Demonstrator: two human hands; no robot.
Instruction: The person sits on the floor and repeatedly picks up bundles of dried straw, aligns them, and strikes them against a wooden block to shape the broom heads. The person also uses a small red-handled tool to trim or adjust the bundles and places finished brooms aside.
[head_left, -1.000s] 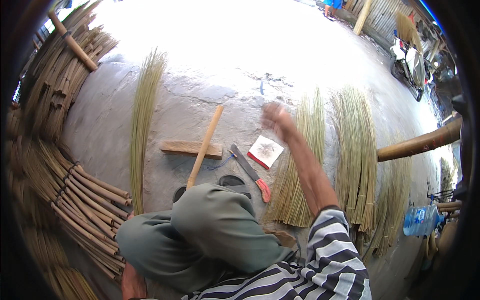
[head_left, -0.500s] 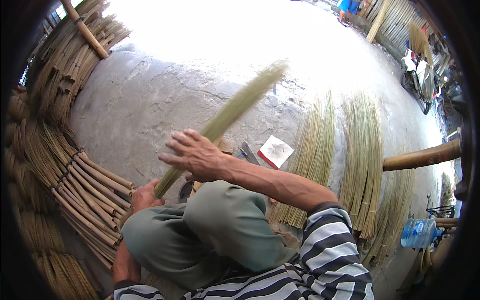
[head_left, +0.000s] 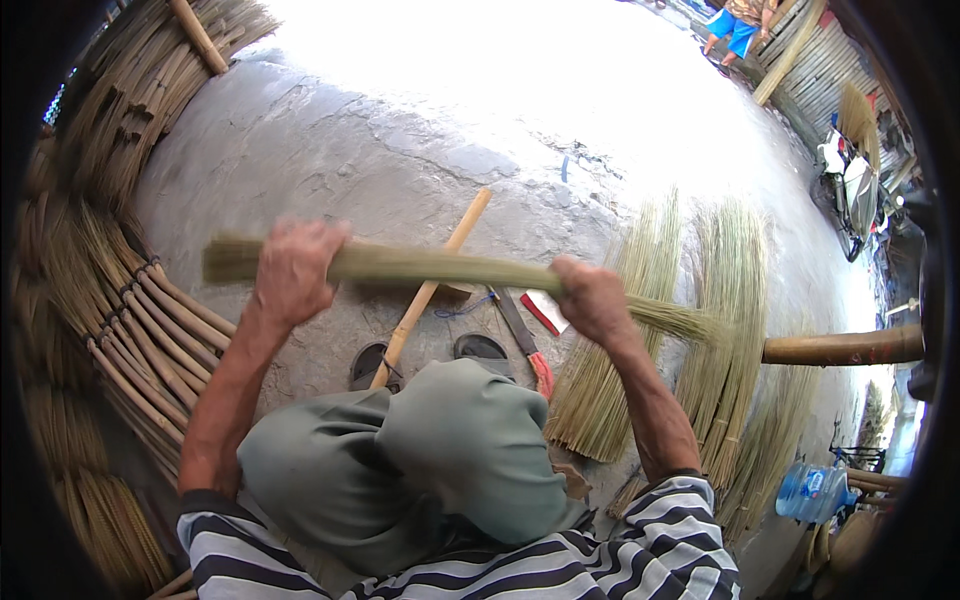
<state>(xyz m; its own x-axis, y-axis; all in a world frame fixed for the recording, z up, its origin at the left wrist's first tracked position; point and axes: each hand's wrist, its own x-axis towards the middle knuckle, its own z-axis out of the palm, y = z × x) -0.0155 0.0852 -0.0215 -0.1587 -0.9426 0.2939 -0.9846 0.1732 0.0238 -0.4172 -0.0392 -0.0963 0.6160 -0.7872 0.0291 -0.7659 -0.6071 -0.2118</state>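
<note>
My left hand (head_left: 296, 272), blurred by motion, is closed round the bundle of dry grass stalks (head_left: 440, 266) near its thick, blunt left end. My right hand (head_left: 597, 300) grips the same bundle further along, where it thins to loose tips at the right. The bundle lies nearly level in the air, in front of my knees. Beneath it a bamboo stick (head_left: 408, 330) slants up from between my feet, crossing a wooden block partly hidden by the bundle. To the right on the floor are a knife (head_left: 517, 328) with a red-wrapped handle and a red and white packet (head_left: 544, 312).
Spread grass bundles (head_left: 600, 385) lie on the floor at right, with a bamboo post (head_left: 845, 347) beyond. Finished brooms with cane handles (head_left: 165, 335) are stacked at left. A water jug (head_left: 812, 492) stands lower right. Far off are a motorbike (head_left: 855, 195) and a person (head_left: 740, 30).
The grass bundle has swung from a steep slant to nearly level, its blunt end now at left. My right hand, open against it before, now grips it. My left hand has risen.
</note>
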